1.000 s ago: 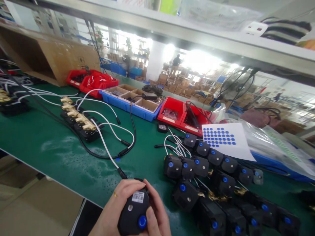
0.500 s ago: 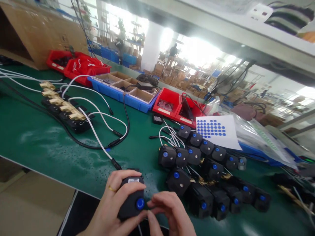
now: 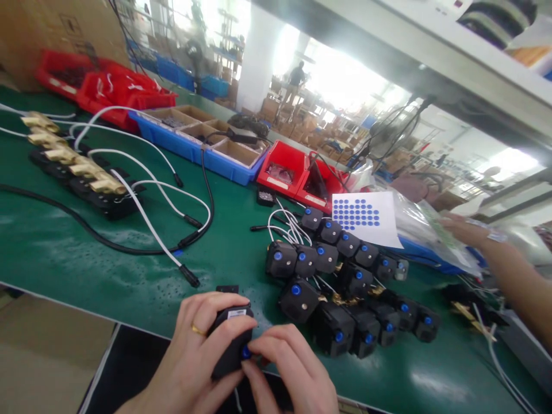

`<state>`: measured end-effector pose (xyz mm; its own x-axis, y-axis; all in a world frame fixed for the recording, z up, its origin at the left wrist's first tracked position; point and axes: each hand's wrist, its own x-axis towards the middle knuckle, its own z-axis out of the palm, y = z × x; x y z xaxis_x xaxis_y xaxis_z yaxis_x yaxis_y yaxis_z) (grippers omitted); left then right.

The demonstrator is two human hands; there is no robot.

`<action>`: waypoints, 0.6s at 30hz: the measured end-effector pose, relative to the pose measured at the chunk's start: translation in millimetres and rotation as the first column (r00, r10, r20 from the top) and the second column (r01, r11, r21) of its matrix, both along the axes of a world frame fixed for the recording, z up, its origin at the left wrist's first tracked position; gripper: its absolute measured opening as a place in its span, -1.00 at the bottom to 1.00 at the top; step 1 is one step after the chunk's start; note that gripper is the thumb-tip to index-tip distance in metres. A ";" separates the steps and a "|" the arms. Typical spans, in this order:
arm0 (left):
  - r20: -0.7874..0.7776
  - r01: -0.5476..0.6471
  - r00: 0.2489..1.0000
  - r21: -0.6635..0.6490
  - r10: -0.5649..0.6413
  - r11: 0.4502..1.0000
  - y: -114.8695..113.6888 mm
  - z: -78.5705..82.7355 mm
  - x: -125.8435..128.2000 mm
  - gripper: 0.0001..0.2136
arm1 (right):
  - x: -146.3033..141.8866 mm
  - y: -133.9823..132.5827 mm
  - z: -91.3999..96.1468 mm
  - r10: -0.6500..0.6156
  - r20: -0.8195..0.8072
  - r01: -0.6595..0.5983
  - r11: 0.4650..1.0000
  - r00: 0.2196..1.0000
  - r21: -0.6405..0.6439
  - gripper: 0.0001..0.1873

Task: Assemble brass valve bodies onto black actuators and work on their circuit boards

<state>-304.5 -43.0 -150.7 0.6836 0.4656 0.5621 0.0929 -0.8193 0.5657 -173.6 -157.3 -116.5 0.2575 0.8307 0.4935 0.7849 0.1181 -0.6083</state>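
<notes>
Head view: bench stock, left edge to right edge

Far left corner: cardboard box (image 3: pixel 52 23). Red bins (image 3: pixel 107 86) stand just beside it and hold white leads.

Left edge, nearer: a row of brass-fitted black blocks (image 3: pixel 73 172) lies on the green bench (image 3: pixel 52 247). White cables (image 3: pixel 149 223) and a black cable (image 3: pixel 86 228) run from there toward the middle.

Back edge, middle: blue divided tray (image 3: pixel 202 146) with brown compartments and small parts inside. A second pair of red bins (image 3: pixel 297 172) stands next to it.

Near edge, middle:
- Left hand (image 3: pixel 194 362), ring on one finger, is wrapped around a black unit (image 3: pixel 230 345). Its fingers curl over the top and left side, grip closed.
- The unit sits at the near edge with its white label facing up. Whether it rests on the bench cannot be told.
- Right hand (image 3: pixel 293 368) meets the same unit from the right. Thumb and forefinger tips are pinched together on its blue cap (image 3: pixel 245 352), the other fingers curled in.

Right of the hands: a heap of like black units (image 3: pixel 345 287), each with a blue cap, touching one another in rough rows. Brass fittings and white leads lie among them.

Behind the heap: a white sheet printed with blue dots (image 3: pixel 362 215) rests against a clear plastic bag (image 3: pixel 431 236).

Right edge: a co-worker's forearm (image 3: pixel 509 270) reaches in over the bag, with the co-worker's hand (image 3: pixel 457 224) on the plastic.
</notes>
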 end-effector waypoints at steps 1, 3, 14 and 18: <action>-0.002 0.001 1.000 -0.002 -0.001 1.000 -0.2 -0.1 -0.1 -0.66 | 2.7 0.5 -0.5 0.020 0.003 -0.020 1.000 1.000 -0.005 -0.81; -0.003 0.001 1.000 -0.011 -0.001 1.000 -0.7 -0.1 -0.1 -0.66 | 8.1 1.4 -2.3 0.066 0.019 -0.066 0.998 0.998 -0.011 -0.81; -0.027 -0.021 0.999 -0.051 0.019 0.998 -3.1 6.2 4.0 -0.64 | 29.4 2.2 3.2 0.267 0.143 -0.252 0.961 0.953 -0.115 -0.88; -0.030 -0.018 0.999 -0.031 0.017 0.999 -1.8 7.1 4.9 -0.64 | 33.7 4.2 5.9 0.290 0.148 -0.274 0.954 0.945 -0.122 -0.88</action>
